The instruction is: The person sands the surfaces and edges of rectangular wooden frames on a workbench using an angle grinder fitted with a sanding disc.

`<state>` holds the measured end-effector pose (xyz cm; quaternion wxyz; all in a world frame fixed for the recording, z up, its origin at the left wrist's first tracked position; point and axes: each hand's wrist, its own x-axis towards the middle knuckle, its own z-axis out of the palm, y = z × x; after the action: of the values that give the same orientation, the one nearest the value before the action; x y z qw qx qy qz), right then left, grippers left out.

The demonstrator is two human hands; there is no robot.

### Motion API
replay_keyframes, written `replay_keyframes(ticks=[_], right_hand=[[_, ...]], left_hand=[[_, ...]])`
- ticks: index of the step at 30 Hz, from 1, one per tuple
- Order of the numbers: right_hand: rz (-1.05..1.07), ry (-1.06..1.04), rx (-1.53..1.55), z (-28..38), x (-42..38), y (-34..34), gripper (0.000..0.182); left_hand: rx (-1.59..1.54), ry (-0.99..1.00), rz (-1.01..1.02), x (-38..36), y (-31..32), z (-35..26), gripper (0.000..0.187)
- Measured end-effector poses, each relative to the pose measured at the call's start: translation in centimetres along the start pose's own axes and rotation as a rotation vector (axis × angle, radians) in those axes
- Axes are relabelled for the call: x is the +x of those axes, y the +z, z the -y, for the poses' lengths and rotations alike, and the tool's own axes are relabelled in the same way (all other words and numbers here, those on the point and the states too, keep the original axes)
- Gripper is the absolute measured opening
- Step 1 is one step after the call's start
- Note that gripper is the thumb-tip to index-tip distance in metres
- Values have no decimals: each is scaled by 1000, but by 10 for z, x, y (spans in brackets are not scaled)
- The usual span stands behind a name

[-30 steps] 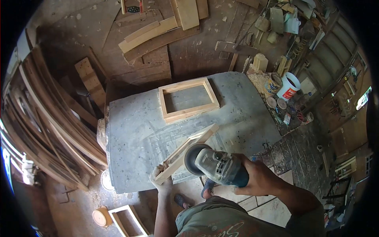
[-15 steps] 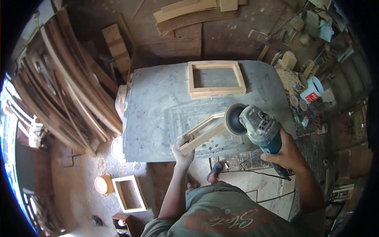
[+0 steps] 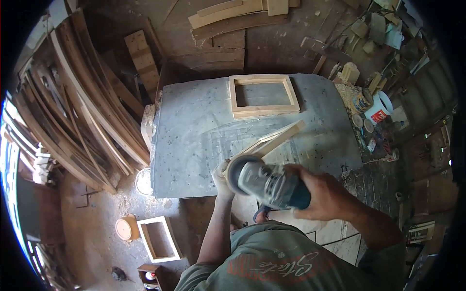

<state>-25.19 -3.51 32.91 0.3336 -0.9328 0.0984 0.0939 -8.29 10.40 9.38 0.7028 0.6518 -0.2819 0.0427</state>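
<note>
My left hand (image 3: 222,180) grips the near end of a wooden frame (image 3: 277,142), which is tilted up above the grey tabletop (image 3: 189,131). Wrapped around the body of an angle grinder (image 3: 272,184) is my right hand (image 3: 323,194). The grinder's round sanding disc (image 3: 238,174) sits at the frame's near end, close to my left fingers; it hides part of that end and some of the fingers. Farther back on the table lies a second wooden frame (image 3: 264,110), flat.
Another frame (image 3: 167,241) rests on the floor beside a round tub (image 3: 125,229). Long curved boards (image 3: 87,102) lean at the left. A white bucket (image 3: 380,109) and small containers stand at the right, and wood pieces (image 3: 238,22) lie beyond the table.
My right hand has brought the grinder left and toward me, from the frame's far end to its near end. My left hand stays at nearly the same spot, still holding the frame.
</note>
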Motion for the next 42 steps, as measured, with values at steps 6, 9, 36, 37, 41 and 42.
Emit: replay_keyframes(ticks=[6, 9, 36, 37, 41, 42], right_hand=[[-275, 145, 79, -55, -16, -27, 77], [-428, 196, 214, -94, -29, -35, 73], [-22, 473, 7, -185, 163, 151, 87], [-44, 476, 15, -188, 164, 149, 86], [-84, 503, 16, -188, 168, 152, 84], [-66, 497, 17, -187, 168, 154, 84]], left_hand=[[185, -76, -12, 6, -2, -7, 26], [154, -102, -27, 18, -4, -6, 25], [52, -241, -15, 48, -14, 15, 8], [70, -229, -8, 48, -14, 17, 10], [54, -238, -24, 49, -14, 19, 8], [43, -252, -36, 50, -14, 21, 7]])
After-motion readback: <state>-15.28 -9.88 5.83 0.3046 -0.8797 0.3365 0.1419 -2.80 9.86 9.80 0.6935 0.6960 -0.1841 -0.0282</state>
